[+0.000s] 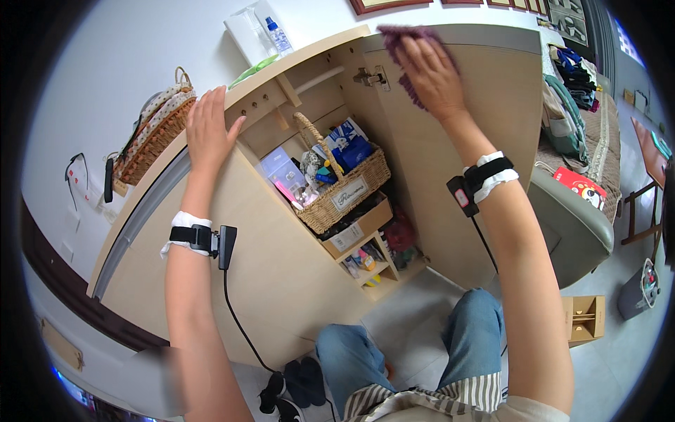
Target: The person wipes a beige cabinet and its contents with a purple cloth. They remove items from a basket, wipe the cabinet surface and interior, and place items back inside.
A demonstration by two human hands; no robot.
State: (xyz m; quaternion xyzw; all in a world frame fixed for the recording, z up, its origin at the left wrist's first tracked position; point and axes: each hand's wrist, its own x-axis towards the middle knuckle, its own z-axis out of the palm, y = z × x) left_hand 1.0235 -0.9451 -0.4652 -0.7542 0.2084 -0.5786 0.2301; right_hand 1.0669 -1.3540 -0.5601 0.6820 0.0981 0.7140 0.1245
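Inside an open wooden cabinet (pixel 232 311), a wicker basket (pixel 343 198) with an arched handle and a label holds packets and small items. My left hand (pixel 208 129) rests on the front edge of the cabinet top, fingers extended and thumb apart, with nothing in it. A purple cloth (pixel 393 39) lies under my right hand (pixel 432 76), which holds it against the inner face of the swung-out cabinet door (pixel 422 184), near its top. Below that hand and to its left, a metal hinge (pixel 372 78) joins door and cabinet.
A cardboard box (pixel 345 237) and small shelves sit below the basket. On the cabinet top are a woven basket (pixel 153 140), a spray bottle (pixel 278 37) and green cloth (pixel 253 71). A grey-green chair (pixel 569 227) stands beyond the door; shoes (pixel 303 382) lie on the floor.
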